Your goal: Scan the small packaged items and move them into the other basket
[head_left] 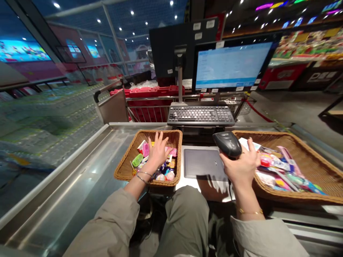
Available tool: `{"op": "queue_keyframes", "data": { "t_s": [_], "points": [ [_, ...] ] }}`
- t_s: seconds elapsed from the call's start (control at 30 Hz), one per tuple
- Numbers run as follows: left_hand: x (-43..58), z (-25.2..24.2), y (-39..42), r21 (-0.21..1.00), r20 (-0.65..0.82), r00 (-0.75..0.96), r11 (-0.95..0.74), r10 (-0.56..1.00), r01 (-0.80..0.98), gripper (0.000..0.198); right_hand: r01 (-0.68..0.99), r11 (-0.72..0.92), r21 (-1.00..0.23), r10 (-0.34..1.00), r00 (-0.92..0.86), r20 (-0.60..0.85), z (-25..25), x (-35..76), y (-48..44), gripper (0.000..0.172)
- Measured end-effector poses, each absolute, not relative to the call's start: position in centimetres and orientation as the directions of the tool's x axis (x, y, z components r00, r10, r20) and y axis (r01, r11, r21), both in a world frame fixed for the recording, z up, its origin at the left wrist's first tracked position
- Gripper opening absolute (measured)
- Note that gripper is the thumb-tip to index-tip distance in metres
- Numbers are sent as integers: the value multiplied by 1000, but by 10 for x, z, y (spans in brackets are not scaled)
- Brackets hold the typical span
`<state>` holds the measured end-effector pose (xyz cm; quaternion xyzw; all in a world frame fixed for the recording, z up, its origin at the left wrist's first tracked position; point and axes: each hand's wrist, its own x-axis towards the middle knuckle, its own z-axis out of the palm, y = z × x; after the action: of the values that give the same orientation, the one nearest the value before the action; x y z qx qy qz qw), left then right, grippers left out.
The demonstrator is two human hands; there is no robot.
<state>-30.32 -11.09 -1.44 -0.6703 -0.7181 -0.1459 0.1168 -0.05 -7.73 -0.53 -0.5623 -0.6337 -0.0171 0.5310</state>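
My left hand reaches over a small wicker basket with its fingers spread, and I see nothing held in it. Under and around it lie small packaged goods, among them a green packet and a pink one. In my right hand is a black barcode scanner, its head pointing left. A white packet shows behind the right fingers; whether they touch it I cannot tell. Just right of that hand is a larger wicker basket with several flat packages, including a red round item.
Between the baskets a grey flat plate is set in the metal counter. Behind it stand a keyboard and a lit monitor. A metal cart with red contents is beyond the counter.
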Motion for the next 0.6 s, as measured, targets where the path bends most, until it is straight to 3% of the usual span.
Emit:
{"op": "queue_keyframes", "data": {
  "t_s": [0.2, 0.37, 0.6],
  "points": [
    [-341, -27, -119, 17, 222, -119, 118, 968, 993, 52, 728, 385, -566, 737, 126, 664, -6, -25, -69, 43],
    [-350, -25, -133, 45, 12, -125, 124, 992, 991, 54, 727, 368, -579, 763, 119, 635, -18, -30, -70, 45],
    [-348, -21, -163, 210, -300, 113, -50, 947, 976, 62, 711, 355, -608, 768, 148, 623, -21, -27, -70, 45]
  ]
}}
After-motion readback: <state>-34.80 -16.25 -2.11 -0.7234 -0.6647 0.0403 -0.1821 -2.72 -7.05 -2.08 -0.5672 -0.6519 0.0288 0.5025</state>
